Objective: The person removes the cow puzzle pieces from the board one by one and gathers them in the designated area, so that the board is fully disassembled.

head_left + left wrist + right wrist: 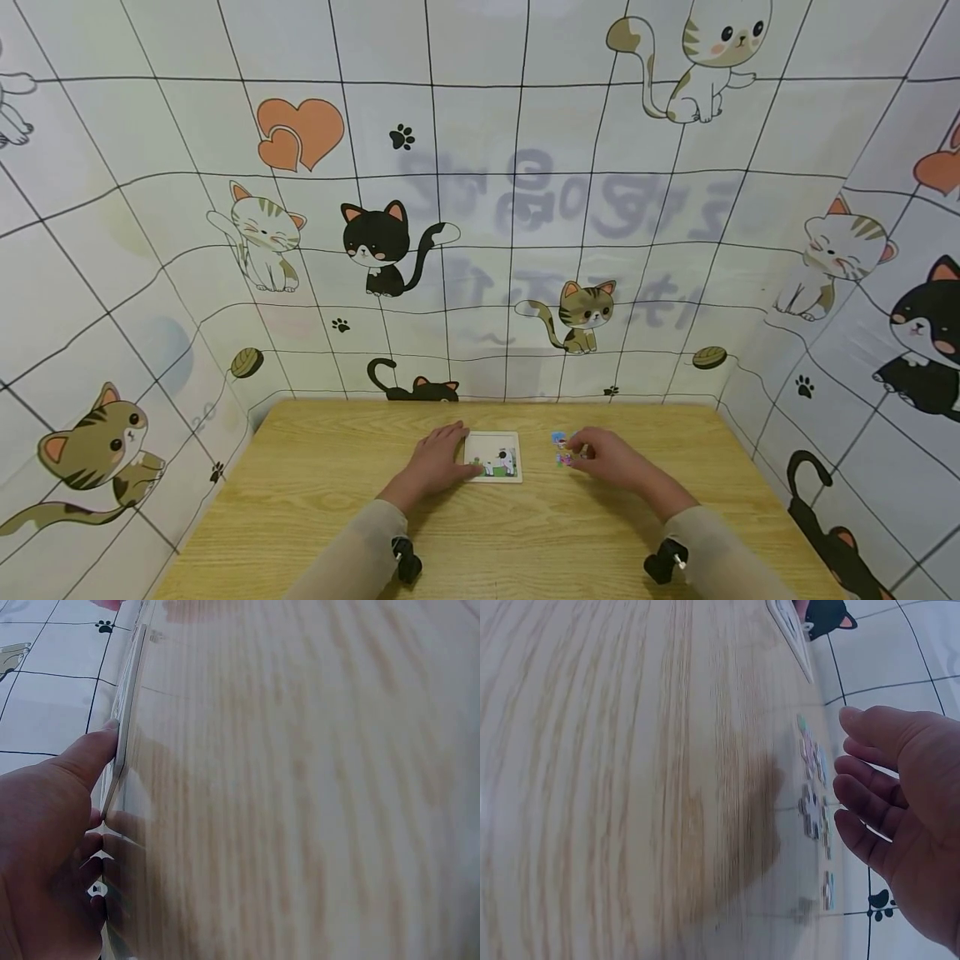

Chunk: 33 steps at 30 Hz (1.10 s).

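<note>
A small white-framed jigsaw tray (482, 436) lies flat on the table, its lower part filled with a picture of green ground and a black-and-white figure. My left hand (433, 460) rests at the tray's left side, with the thumb on its edge; the left wrist view shows that thumb against the tray's thin rim (127, 712). To the right of the tray lie several loose colourful jigsaw pieces (558, 437). Over them hovers my right hand (611, 458), its fingers loosely bent. In the right wrist view nothing sits between thumb and fingers, and the pieces (810, 814) lie below them.
A wooden table (315, 467) carries the tray and pieces. Behind it and along both sides hangs a white gridded cloth (480, 250) printed with cartoon cats. A dark device (406, 560) is strapped to the left wrist, and another device (664, 562) to the right.
</note>
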{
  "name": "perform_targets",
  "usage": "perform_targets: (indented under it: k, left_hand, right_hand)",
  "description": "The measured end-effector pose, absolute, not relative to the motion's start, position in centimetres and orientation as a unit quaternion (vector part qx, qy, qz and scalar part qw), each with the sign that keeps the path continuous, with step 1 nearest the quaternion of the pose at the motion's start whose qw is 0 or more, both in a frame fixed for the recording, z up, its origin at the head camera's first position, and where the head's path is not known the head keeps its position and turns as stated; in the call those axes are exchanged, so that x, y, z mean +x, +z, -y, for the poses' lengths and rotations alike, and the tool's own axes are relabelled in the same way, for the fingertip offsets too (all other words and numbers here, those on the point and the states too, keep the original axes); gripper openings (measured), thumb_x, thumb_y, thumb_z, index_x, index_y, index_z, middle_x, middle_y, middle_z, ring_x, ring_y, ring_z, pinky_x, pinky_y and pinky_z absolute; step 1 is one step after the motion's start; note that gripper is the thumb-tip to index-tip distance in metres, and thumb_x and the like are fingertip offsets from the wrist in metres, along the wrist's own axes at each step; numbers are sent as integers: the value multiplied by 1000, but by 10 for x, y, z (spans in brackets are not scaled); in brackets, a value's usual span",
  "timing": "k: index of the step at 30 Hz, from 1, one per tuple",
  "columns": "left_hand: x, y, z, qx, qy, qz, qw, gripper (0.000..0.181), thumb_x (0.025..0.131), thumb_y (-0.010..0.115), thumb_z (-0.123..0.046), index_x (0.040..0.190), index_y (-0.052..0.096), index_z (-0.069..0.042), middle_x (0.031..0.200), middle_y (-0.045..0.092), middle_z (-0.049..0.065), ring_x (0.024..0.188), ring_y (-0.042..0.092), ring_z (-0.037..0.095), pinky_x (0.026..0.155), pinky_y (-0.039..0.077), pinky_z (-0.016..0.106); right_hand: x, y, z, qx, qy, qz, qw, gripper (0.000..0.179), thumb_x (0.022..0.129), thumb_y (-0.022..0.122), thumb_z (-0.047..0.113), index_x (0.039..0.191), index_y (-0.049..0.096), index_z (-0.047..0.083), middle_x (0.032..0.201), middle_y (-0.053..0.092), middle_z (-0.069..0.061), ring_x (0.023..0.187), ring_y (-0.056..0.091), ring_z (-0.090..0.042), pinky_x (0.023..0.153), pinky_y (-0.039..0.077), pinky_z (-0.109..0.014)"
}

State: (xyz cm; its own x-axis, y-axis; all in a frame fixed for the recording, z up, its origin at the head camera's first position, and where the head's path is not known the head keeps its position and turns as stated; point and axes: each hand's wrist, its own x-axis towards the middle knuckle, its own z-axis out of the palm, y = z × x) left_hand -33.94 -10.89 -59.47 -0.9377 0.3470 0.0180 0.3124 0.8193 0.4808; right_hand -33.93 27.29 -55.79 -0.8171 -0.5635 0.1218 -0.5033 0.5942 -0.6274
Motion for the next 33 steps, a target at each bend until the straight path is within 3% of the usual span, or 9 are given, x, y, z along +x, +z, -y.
perform_targets:
  k: [11, 33]
  left_hand:
    - [-339, -594, 108, 173, 248, -952, 34, 89, 98, 80, -60, 165, 51, -7, 175, 41, 16, 160, 37, 42, 126, 29, 70]
    - [-339, -592, 110, 176, 242, -954, 35, 87, 100, 78, -60, 165, 51, -9, 175, 41, 16, 160, 37, 43, 125, 31, 69]
  right_hand:
    - [-339, -552, -238, -321, -323, -888, 61, 29, 106, 77, 12, 130, 73, -4, 114, 70, -12, 87, 62, -9, 76, 56, -30]
    - [-349, -553, -179, -350, -264, -897, 59, 43, 104, 80, 16, 139, 67, -6, 127, 62, -18, 78, 57, -6, 72, 54, -31]
